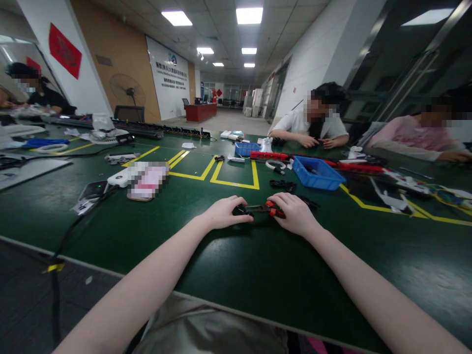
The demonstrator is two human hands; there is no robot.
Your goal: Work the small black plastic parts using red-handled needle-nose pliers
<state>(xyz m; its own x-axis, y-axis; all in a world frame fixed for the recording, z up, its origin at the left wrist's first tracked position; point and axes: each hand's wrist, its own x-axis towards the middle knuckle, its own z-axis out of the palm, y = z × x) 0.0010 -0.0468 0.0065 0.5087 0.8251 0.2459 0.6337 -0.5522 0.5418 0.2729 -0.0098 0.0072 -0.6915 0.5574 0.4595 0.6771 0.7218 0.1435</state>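
Over the green table [258, 275], my left hand [225, 212] is closed around a small black part [241, 210], whose exact kind I cannot make out. My right hand [297, 212] grips the red-and-black handles of a pair of pliers [262, 208]. The pliers' metal jaws point left and meet the black part between my two hands. Just beyond my right hand lie black cable pieces [283, 186]. A blue bin [317, 173] with dark items inside stands behind them.
Left of my hands lie a phone [149, 182] and a white device with a dark cable [70, 228] running off the table edge. Farther back are a smaller blue bin [247, 149] and a red strip [269, 155]. Several people sit around the table, including a person in white [313, 120].
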